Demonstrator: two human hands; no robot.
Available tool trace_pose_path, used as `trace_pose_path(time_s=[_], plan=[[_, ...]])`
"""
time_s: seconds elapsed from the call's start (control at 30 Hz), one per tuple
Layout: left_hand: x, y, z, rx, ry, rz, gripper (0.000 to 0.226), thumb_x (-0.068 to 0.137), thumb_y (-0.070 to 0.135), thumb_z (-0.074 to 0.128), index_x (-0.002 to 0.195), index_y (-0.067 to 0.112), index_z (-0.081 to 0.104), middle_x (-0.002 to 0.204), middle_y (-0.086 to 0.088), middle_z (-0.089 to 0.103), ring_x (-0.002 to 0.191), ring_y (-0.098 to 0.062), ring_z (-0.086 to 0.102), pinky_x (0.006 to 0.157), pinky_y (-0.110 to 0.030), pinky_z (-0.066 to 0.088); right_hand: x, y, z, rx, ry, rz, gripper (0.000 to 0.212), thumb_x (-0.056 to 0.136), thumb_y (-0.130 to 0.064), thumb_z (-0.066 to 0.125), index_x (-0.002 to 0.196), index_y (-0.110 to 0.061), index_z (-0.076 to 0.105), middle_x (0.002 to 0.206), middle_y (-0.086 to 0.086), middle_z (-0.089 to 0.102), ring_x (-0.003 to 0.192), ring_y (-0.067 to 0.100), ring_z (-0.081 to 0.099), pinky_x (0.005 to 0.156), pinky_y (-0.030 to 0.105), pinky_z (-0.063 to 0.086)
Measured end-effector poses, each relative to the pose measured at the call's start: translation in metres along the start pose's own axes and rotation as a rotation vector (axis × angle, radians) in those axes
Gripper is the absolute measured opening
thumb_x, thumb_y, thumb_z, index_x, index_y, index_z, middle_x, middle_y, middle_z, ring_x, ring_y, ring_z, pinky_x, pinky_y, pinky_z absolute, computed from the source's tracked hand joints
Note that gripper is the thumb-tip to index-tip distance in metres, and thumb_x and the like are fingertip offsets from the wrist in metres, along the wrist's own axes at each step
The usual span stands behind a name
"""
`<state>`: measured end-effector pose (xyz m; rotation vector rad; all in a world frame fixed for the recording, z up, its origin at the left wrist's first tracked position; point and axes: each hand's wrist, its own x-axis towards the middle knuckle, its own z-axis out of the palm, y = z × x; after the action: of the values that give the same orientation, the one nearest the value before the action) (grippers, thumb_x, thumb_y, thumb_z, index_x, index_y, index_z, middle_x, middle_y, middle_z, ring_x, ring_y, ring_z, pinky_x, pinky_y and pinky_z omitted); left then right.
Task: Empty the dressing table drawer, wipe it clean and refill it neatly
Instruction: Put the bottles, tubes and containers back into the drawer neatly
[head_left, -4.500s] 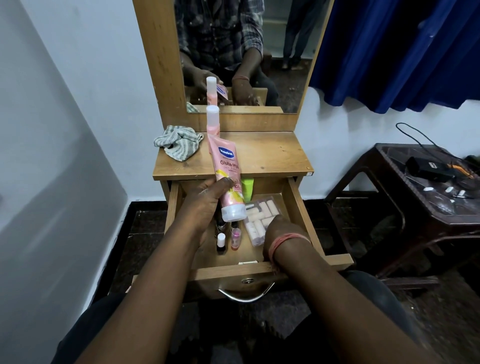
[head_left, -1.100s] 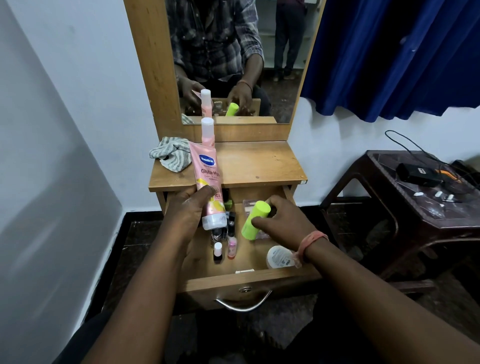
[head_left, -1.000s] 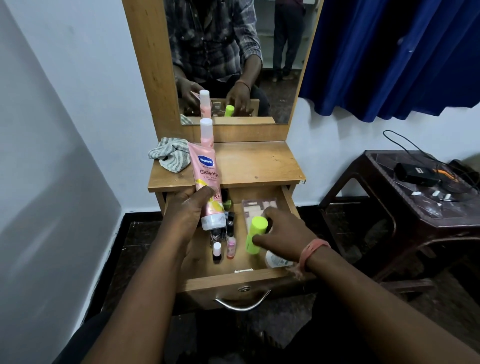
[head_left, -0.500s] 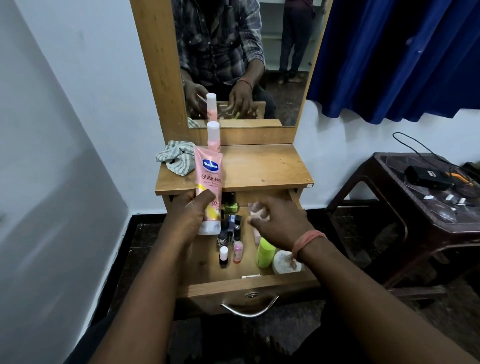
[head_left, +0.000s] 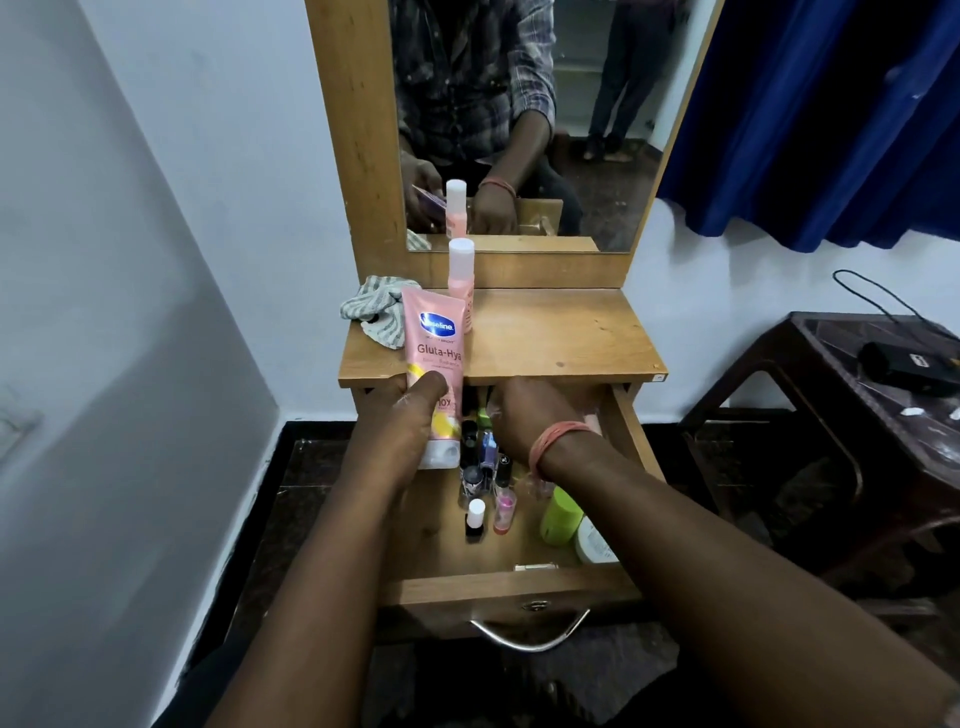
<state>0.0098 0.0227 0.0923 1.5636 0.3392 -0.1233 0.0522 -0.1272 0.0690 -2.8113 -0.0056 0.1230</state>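
The dressing table drawer (head_left: 509, 590) is pulled out towards me. My left hand (head_left: 410, 415) grips a pink Vaseline tube (head_left: 439, 343), cap down, over the drawer's back left. My right hand (head_left: 530, 415) reaches into the back of the drawer over a clear plastic packet; its fingers are hidden under the tabletop. Several small nail polish bottles (head_left: 483, 467) stand in the drawer's middle. A lime green bottle (head_left: 561, 517) and a white jar (head_left: 595, 543) lie at the front right.
A striped cloth (head_left: 376, 312) and a pink bottle with a white cap (head_left: 461, 270) sit on the wooden tabletop (head_left: 561, 332) below the mirror (head_left: 597, 130). A dark side table (head_left: 852, 374) with a black device stands to the right, under a blue curtain (head_left: 831, 119).
My right hand set the green bottle down at the drawer's front right, let go, and moved to the back of the drawer. The left hand kept holding the tube.
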Motion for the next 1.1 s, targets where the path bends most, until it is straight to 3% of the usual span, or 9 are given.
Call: trace_pose_path(time_s=[0.1, 0.3, 0.43, 0.57, 0.67, 0.8, 0.87, 0.93, 1.1], plan=[[0.005, -0.005, 0.000, -0.014, -0.024, 0.001, 0.051, 0.056, 0.057, 0.068, 0.094, 0.025, 0.074, 0.089, -0.002, 0.080, 0.087, -0.027, 0.077, 0.096, -0.055, 0.058, 0.005, 0.001, 0.004, 0.052, -0.095, 0.036, 0.013, 0.087, -0.014, 0.066, 0.097, -0.010, 0.073, 0.088, 0.011, 0.070, 0.075, 0.027, 0.061, 0.069, 0.026, 0.046], [0.002, -0.005, 0.000, 0.008, 0.014, 0.043, 0.013, 0.091, 0.033, 0.066, 0.095, 0.022, 0.072, 0.085, 0.001, 0.077, 0.076, -0.020, 0.074, 0.081, -0.038, 0.058, 0.018, -0.002, 0.009, 0.087, -0.277, 0.068, 0.013, 0.094, -0.017, 0.059, 0.091, -0.013, 0.070, 0.092, 0.008, 0.068, 0.080, 0.024, 0.060, 0.068, 0.026, 0.044], [0.006, -0.007, -0.001, 0.003, 0.020, 0.059, 0.009, 0.094, 0.030, 0.065, 0.089, 0.024, 0.069, 0.084, 0.003, 0.076, 0.071, -0.015, 0.072, 0.069, -0.030, 0.055, 0.018, -0.008, 0.006, 0.037, -0.366, 0.064, 0.024, 0.099, -0.014, 0.050, 0.112, -0.004, 0.068, 0.113, 0.012, 0.067, 0.089, 0.024, 0.056, 0.081, 0.030, 0.048], [0.007, -0.008, -0.001, 0.001, 0.019, 0.054, 0.010, 0.092, 0.031, 0.067, 0.090, 0.023, 0.072, 0.083, 0.001, 0.079, 0.074, -0.019, 0.074, 0.083, -0.040, 0.060, 0.022, -0.012, 0.005, 0.046, -0.380, 0.090, 0.020, 0.098, -0.017, 0.050, 0.102, -0.008, 0.067, 0.107, 0.014, 0.066, 0.091, 0.027, 0.061, 0.075, 0.028, 0.044], [0.008, -0.009, -0.001, -0.005, 0.019, 0.045, 0.009, 0.092, 0.031, 0.067, 0.090, 0.023, 0.072, 0.079, 0.004, 0.078, 0.074, -0.019, 0.075, 0.082, -0.039, 0.059, 0.019, -0.017, 0.002, 0.056, -0.391, 0.100, 0.009, 0.097, -0.016, 0.051, 0.096, -0.013, 0.059, 0.100, 0.012, 0.062, 0.086, 0.025, 0.055, 0.074, 0.030, 0.042], [0.008, -0.009, 0.000, -0.008, 0.014, 0.049, 0.009, 0.094, 0.030, 0.066, 0.088, 0.024, 0.070, 0.077, 0.006, 0.076, 0.070, -0.015, 0.073, 0.075, -0.033, 0.058, 0.017, -0.019, 0.002, 0.058, -0.447, 0.103, 0.017, 0.098, -0.012, 0.049, 0.105, -0.005, 0.063, 0.099, 0.014, 0.059, 0.085, 0.024, 0.049, 0.075, 0.028, 0.038], [0.008, -0.008, 0.000, -0.012, 0.021, 0.044, 0.008, 0.094, 0.030, 0.067, 0.091, 0.024, 0.071, 0.080, 0.004, 0.077, 0.073, -0.016, 0.073, 0.077, -0.035, 0.059, 0.016, -0.019, 0.001, 0.102, -0.412, 0.138, 0.014, 0.097, -0.011, 0.051, 0.085, -0.007, 0.057, 0.081, 0.007, 0.055, 0.081, 0.023, 0.050, 0.074, 0.029, 0.040], [0.008, -0.007, 0.000, -0.007, 0.017, 0.043, 0.011, 0.093, 0.031, 0.067, 0.096, 0.022, 0.073, 0.085, 0.001, 0.077, 0.076, -0.019, 0.074, 0.080, -0.037, 0.059, 0.015, -0.018, -0.001, 0.165, -0.365, 0.189, 0.025, 0.096, -0.011, 0.053, 0.071, -0.011, 0.051, 0.073, 0.004, 0.051, 0.070, 0.019, 0.051, 0.068, 0.030, 0.043], [0.008, -0.006, 0.000, 0.005, 0.018, 0.046, 0.010, 0.093, 0.034, 0.066, 0.093, 0.024, 0.070, 0.090, 0.000, 0.077, 0.081, -0.020, 0.074, 0.085, -0.040, 0.059, 0.012, -0.013, -0.006, 0.330, -0.305, 0.248, 0.021, 0.094, -0.013, 0.055, 0.073, -0.011, 0.057, 0.074, 0.006, 0.055, 0.065, 0.018, 0.050, 0.054, 0.027, 0.038]])
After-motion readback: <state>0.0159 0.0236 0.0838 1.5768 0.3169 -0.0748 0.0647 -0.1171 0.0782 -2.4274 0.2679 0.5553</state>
